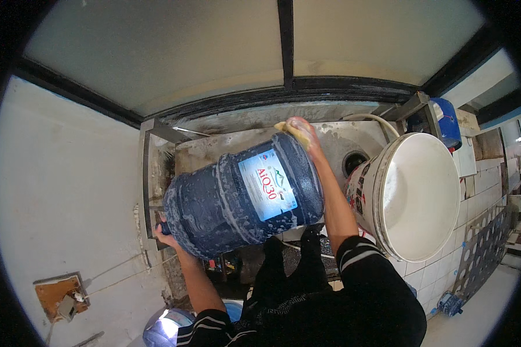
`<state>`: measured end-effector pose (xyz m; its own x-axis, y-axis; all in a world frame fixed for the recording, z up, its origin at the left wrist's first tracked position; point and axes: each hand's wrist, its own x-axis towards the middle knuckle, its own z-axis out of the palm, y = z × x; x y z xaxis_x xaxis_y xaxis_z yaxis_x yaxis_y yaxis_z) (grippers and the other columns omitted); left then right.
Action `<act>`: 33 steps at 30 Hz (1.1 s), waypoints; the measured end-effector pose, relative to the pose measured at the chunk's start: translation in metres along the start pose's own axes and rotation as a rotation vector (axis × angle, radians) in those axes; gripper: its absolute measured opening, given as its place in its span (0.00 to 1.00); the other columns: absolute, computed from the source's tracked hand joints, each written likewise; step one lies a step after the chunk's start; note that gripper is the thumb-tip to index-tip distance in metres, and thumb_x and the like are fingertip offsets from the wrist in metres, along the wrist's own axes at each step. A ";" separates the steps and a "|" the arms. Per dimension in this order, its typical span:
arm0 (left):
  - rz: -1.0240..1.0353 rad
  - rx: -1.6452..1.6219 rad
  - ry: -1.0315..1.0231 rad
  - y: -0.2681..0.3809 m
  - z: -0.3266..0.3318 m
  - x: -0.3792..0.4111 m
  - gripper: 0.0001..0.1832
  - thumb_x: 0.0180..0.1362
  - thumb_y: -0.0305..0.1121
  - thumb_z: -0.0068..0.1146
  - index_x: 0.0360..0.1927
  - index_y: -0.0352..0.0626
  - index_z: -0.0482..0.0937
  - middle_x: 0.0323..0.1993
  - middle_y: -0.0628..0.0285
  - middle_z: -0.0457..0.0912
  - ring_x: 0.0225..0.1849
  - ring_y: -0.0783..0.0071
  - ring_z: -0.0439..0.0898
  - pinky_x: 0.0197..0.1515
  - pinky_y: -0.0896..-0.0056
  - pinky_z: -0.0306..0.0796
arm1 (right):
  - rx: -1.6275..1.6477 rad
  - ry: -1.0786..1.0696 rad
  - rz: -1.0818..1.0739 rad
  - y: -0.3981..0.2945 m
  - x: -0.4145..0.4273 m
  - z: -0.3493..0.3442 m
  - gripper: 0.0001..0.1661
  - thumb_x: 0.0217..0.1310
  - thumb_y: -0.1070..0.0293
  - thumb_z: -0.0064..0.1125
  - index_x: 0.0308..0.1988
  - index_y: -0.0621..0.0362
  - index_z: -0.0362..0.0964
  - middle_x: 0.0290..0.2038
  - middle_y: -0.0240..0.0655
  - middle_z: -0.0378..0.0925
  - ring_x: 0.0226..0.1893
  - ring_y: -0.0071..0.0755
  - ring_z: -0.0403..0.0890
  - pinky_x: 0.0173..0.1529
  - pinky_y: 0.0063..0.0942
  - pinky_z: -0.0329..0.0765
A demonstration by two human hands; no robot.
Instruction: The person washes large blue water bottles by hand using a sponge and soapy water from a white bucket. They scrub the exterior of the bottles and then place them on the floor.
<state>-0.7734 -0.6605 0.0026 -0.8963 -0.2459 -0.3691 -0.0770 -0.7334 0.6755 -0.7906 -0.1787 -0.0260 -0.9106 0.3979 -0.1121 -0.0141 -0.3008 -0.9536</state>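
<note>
A large blue plastic water jug (204, 204), wet with suds and bearing a printed label, lies on its side across a metal sink (330, 134), tilted up to the right. My left hand (166, 236) is closed around its neck at the left end. Against the jug's base, at the upper right, my right hand (304, 133) presses a yellowish sponge or cloth (296, 133). Part of that hand's fingers is hidden. The jug covers much of the sink.
A large white plastic bucket (421, 197) stands at the right, close to the drain hole (355, 162). A pale hose (375, 117) curves behind it. A blue container (447, 123) sits beyond. Metal frame posts (145, 182) flank the sink. More jugs (450, 302) lie lower down.
</note>
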 end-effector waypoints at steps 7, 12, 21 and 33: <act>0.044 0.076 0.156 0.009 -0.006 0.010 0.15 0.50 0.47 0.55 0.26 0.47 0.72 0.31 0.62 0.76 0.38 0.62 0.75 0.44 0.55 0.68 | -0.058 0.213 0.196 0.089 -0.083 -0.039 0.18 0.66 0.59 0.48 0.48 0.59 0.74 0.40 0.31 0.78 0.40 0.25 0.77 0.48 0.24 0.73; -0.052 0.182 0.266 0.034 0.086 -0.018 0.13 0.50 0.40 0.58 0.30 0.41 0.72 0.27 0.60 0.76 0.30 0.63 0.76 0.37 0.59 0.73 | 0.315 0.307 0.521 0.033 -0.171 -0.044 0.17 0.66 0.59 0.48 0.46 0.57 0.75 0.40 0.32 0.78 0.39 0.24 0.78 0.47 0.25 0.74; 0.054 0.001 -0.181 0.038 0.092 -0.009 0.10 0.47 0.28 0.54 0.35 0.41 0.71 0.29 0.60 0.77 0.34 0.65 0.77 0.39 0.61 0.74 | -0.946 0.503 -0.658 -0.108 -0.185 0.012 0.12 0.47 0.70 0.61 0.36 0.59 0.74 0.35 0.43 0.74 0.39 0.49 0.73 0.47 0.40 0.69; 0.153 0.010 -0.136 0.039 0.086 -0.055 0.09 0.50 0.29 0.53 0.36 0.41 0.72 0.30 0.59 0.77 0.36 0.65 0.77 0.42 0.63 0.73 | -1.351 -0.304 -0.130 -0.070 -0.025 0.078 0.17 0.50 0.57 0.58 0.32 0.60 0.80 0.37 0.49 0.80 0.41 0.55 0.80 0.43 0.43 0.76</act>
<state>-0.7641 -0.6211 0.1042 -0.9485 -0.2657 -0.1722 0.0612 -0.6874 0.7237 -0.7994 -0.2351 0.0651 -0.9891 0.1036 -0.1042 0.1422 0.8542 -0.5001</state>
